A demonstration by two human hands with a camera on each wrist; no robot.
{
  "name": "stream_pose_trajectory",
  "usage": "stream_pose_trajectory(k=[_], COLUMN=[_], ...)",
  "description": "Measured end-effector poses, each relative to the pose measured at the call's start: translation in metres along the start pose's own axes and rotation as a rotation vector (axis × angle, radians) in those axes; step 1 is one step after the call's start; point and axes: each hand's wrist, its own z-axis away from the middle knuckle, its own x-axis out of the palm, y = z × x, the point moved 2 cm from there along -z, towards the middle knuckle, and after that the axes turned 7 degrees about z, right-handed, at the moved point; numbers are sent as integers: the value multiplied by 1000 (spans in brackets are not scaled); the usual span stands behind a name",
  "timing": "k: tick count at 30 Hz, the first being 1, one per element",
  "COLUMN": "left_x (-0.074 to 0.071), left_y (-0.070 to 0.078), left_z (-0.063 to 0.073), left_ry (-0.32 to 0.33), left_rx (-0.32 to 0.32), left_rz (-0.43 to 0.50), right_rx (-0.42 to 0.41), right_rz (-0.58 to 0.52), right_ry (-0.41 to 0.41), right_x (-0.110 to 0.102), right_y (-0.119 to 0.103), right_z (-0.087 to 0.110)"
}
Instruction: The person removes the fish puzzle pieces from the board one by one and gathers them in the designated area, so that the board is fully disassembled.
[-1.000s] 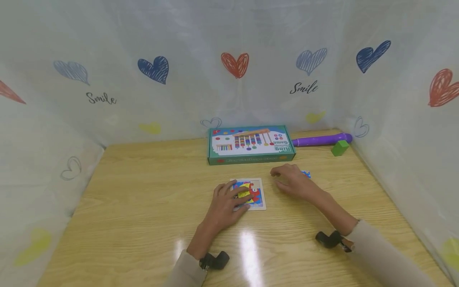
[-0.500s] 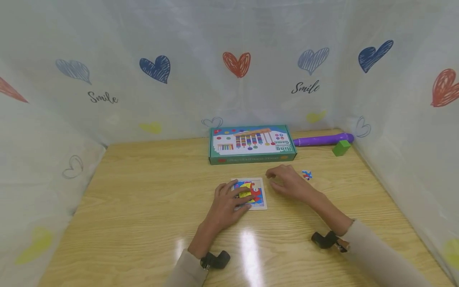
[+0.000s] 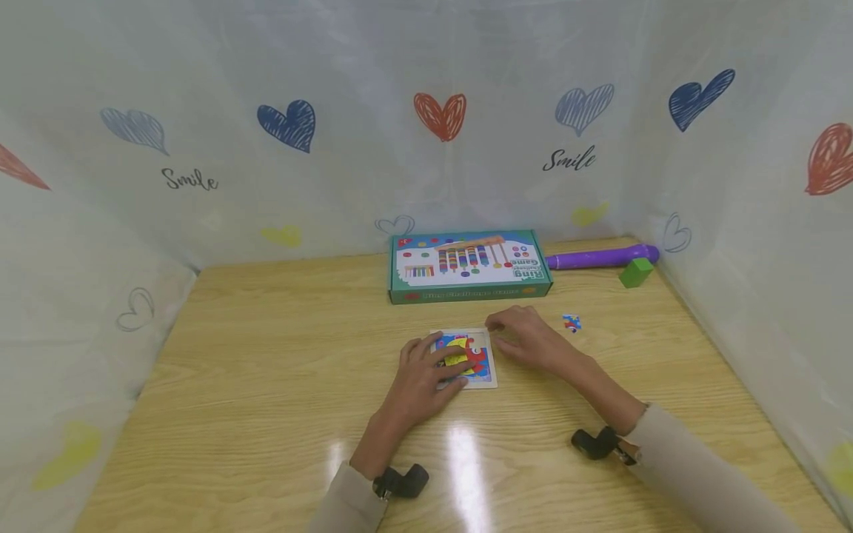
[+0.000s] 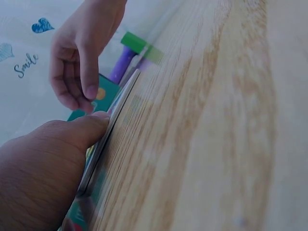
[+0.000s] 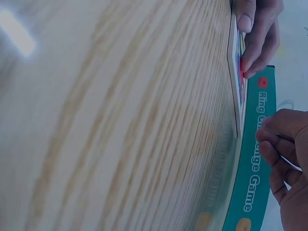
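My left hand [image 3: 420, 377] rests on a small square jigsaw puzzle [image 3: 491, 370] in a pale frame. Its fingers spread over the picture of yellow, red and blue pieces, with the thumb [image 4: 91, 127] along the near edge in the left wrist view. A bare gap shows at the puzzle's upper right. My right hand [image 3: 533, 340] hovers just beside that corner, fingers bent toward the thumb; I cannot tell whether a piece is between the fingertips. A loose blue and red puzzle piece [image 3: 571, 323] lies on the table behind the right hand.
A green Ring Challenge Game box [image 3: 469, 268] lies at the back of the wooden table [image 3: 266, 355]. Beside it are a purple stick-like thing [image 3: 593, 259] and a green block [image 3: 636, 273]. A pale curtain [image 3: 346, 163] with printed hearts encloses the back and sides.
My right hand has moved left to the puzzle's upper right corner, uncovering the loose puzzle piece. The left hand stays on the puzzle.
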Motion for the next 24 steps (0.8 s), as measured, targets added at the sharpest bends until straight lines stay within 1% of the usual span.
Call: stream_pose_trajectory(k=[5, 10, 24], left_x=[-1, 0, 1], left_y=[-1, -1, -2], left_z=[0, 0, 0], left_ry=[-15, -15, 14], left_rx=[-11, -14, 18], left_rz=[-4, 12, -18], right_rx=[-5, -3, 12], right_rz=[5, 2, 13], right_ry=[-4, -8, -29], right_x=[3, 6, 13], right_y=[-3, -6, -13], right_z=[-4, -8, -17])
